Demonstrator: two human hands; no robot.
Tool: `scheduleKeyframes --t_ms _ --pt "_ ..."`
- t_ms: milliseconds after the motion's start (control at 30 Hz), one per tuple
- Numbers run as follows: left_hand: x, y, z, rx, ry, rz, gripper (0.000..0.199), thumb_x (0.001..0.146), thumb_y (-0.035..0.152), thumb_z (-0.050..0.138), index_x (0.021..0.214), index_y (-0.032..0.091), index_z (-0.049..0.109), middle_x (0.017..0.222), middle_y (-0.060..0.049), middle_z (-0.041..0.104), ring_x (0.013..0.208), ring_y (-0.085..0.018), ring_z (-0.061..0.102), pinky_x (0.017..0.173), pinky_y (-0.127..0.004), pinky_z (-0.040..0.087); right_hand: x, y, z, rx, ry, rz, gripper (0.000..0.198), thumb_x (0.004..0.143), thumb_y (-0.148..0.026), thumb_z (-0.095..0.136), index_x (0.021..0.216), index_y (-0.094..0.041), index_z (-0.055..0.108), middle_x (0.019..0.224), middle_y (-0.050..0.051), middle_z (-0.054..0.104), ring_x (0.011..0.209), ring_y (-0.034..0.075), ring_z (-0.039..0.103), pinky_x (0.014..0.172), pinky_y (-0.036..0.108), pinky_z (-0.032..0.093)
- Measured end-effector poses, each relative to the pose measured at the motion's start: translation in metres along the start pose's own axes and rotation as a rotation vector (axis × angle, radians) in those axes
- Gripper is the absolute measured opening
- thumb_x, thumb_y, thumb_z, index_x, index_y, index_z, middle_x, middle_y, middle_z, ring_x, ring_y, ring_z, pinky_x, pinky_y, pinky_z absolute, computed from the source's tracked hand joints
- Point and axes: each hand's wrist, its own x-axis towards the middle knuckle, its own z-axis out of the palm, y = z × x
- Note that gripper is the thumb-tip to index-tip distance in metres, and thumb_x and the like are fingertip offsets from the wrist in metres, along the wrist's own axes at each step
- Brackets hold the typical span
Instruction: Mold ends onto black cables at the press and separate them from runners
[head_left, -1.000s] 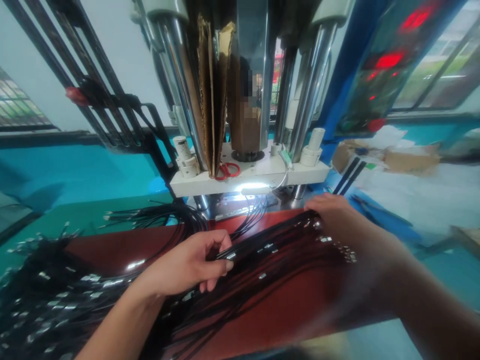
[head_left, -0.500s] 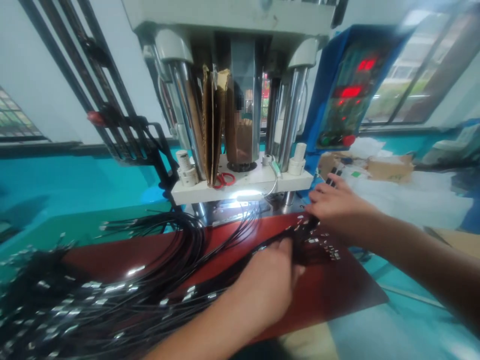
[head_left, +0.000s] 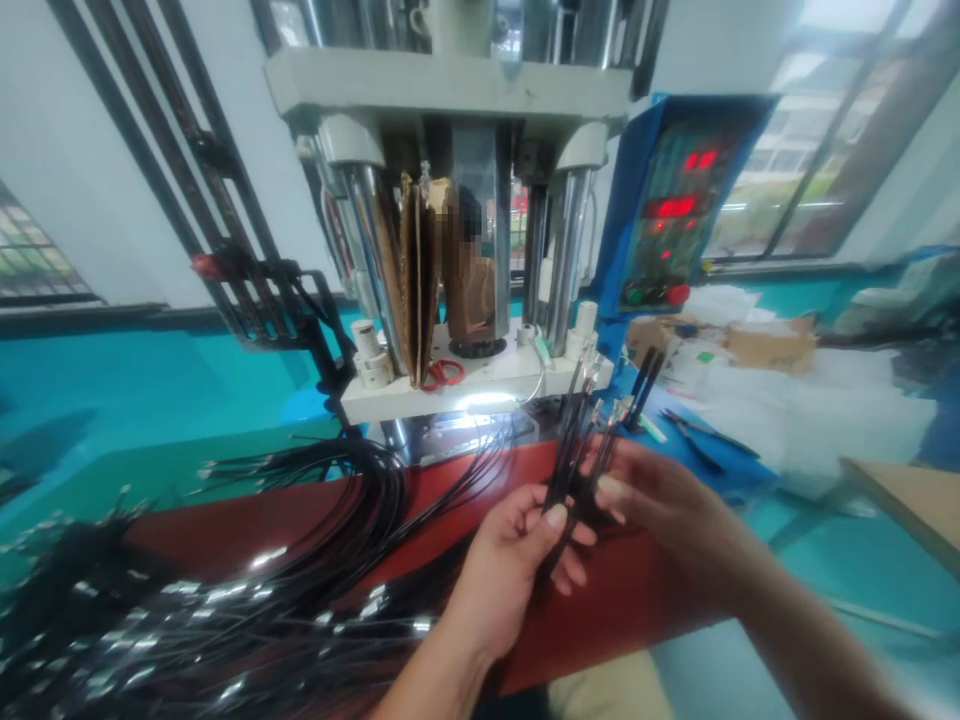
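A bundle of thin black cables with shiny metal ends stands upright above the red board. My left hand is closed around the bundle, thumb on top. Close on its right, my right hand pinches the upper part of more black cables between thumb and fingers. Their metal tips point up toward the press. Across the left half of the board spreads a large heap of similar cables. A curved bunch of cables lies behind it.
Behind the board stands a press with a lit gap, cardboard pieces and red-handled scissors on its plate. A blue control box shows red digits. Pliers-like tools lie on a blue surface at right.
Both hands have come together, and the cables' ends are now raised upright. My right hand has come down and nearer from the far right. The view has tilted slightly up.
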Motion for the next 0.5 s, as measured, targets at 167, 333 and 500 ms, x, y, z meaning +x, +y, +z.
scheduleKeyframes --t_ms 167,333,500 --pt "0.001 -0.002 0.004 0.057 0.015 0.021 0.027 0.092 0.037 0.054 0.102 0.012 0.058 0.100 -0.013 0.067 0.057 -0.010 0.059 0.052 -0.022 0.043 0.021 0.004 0.018 0.228 -0.040 0.055 0.028 0.086 -0.046 0.061 0.080 -0.019 0.061 0.060 -0.002 0.056 0.051 0.011 0.049 0.047 0.023 0.036" --pt "0.001 0.001 0.007 0.115 0.074 0.064 0.026 0.093 0.038 0.054 0.100 0.013 0.058 0.104 -0.011 0.066 0.064 -0.011 0.062 0.059 -0.025 0.049 0.022 -0.001 0.020 0.178 0.028 0.070 0.031 0.084 -0.048 0.063 0.076 -0.018 0.063 0.056 -0.002 0.059 0.047 0.012 0.052 0.044 0.022 0.035" --pt "0.004 0.005 0.007 0.095 0.161 0.034 0.024 0.084 0.034 0.067 0.096 0.014 0.060 0.091 -0.007 0.067 0.073 -0.015 0.065 0.070 -0.029 0.053 0.025 0.006 0.016 0.147 0.063 0.054 0.033 0.085 -0.050 0.062 0.090 -0.018 0.069 0.059 -0.002 0.059 0.050 0.012 0.053 0.046 0.023 0.040"
